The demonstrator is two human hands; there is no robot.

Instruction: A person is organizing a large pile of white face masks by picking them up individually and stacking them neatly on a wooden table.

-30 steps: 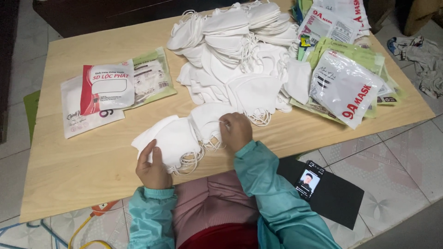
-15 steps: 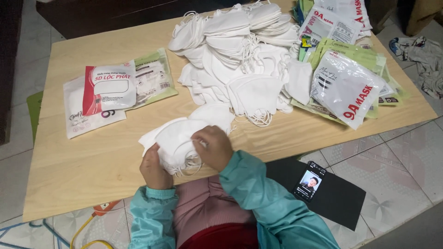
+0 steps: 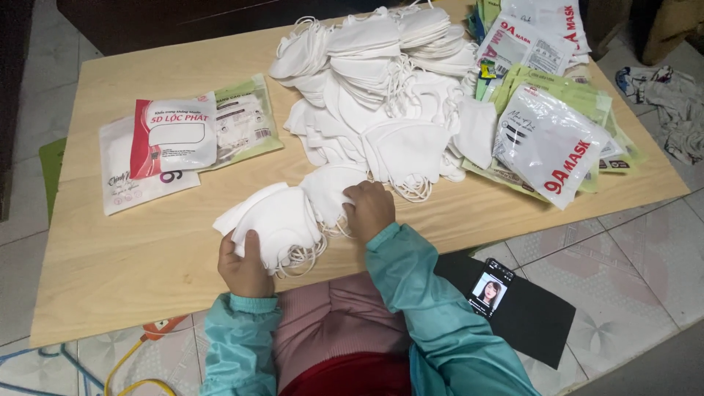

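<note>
A small stack of white face masks [image 3: 275, 220] lies near the front edge of a light wooden table [image 3: 132, 257]. My left hand [image 3: 244, 265] grips the stack's near left corner, thumb on top. My right hand [image 3: 370, 210] rests on a white mask [image 3: 330, 187] at the stack's right side, fingers curled on it. Just beyond lies a big heap of loose white masks [image 3: 381, 95] with ear loops. Both arms wear teal sleeves.
Packaged masks in red-and-white and green wrappers [image 3: 172, 139] lie at the table's left. More glossy packets [image 3: 550, 139] pile up at the right. A phone [image 3: 490, 287] sits on a black mat [image 3: 543, 323] on the tiled floor. Crumpled cloth [image 3: 671, 103] lies far right.
My right hand went left onto the small stack, then drew back right to the mask beside it. The left hand stayed on the stack's corner.
</note>
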